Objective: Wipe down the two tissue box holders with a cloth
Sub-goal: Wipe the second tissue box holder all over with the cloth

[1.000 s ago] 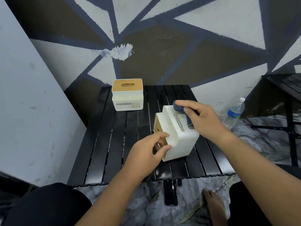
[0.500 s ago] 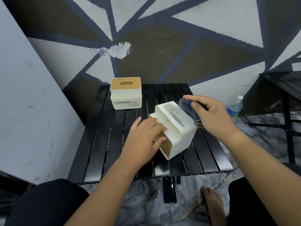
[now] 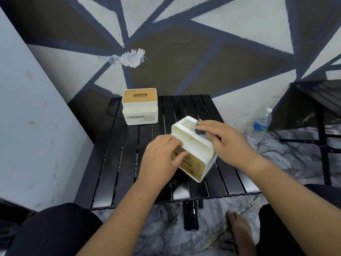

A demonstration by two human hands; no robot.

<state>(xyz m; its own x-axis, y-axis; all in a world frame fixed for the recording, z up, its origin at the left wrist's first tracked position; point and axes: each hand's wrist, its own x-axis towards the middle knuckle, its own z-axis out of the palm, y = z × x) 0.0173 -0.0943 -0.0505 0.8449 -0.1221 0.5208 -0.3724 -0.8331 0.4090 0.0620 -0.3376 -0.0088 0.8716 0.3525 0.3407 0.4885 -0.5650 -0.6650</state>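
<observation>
Left hand grips tipped holder — right hand holds dark cloth on it; upright holder reads "TISSUE HOLDER".

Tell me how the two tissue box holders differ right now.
The far holder stands upright, wooden lid up; the near holder lies tipped over, lid toward the person. No hand touches the far holder; the left hand steadies the near holder while the right hand holds a cloth on it. Both are white.

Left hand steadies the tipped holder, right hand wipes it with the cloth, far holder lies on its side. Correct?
No. Head view: the far holder stands upright, wooden lid up. Rest holds: left hand steadies the tipped holder, right hand wipes it with the cloth.
</observation>
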